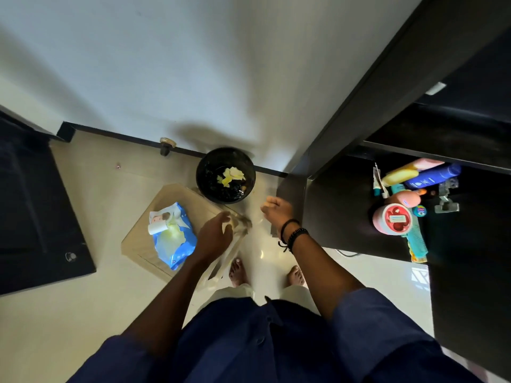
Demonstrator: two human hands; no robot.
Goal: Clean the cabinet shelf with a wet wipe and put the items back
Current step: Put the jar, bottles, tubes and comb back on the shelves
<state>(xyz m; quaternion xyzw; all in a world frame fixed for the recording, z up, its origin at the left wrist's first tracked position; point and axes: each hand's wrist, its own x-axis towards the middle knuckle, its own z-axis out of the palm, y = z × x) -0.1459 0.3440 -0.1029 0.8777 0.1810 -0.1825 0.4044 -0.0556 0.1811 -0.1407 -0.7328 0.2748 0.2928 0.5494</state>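
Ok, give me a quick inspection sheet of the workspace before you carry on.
Surface: cabinet shelf dark, bare on its left part.
Job's things: blue wet wipe pack open, lying on a beige board on the floor; toiletries grouped on the shelf's right part.
Clutter: black bin by the wall, with yellowish scraps inside.
Hands: left hand holds a blurred pale piece, likely a wipe; right hand loosely curled, nothing seen in it.
Cables: thin cord on the floor beside the cabinet.
Surroundings: white wall, pale tiled floor, bare feet below the hands.
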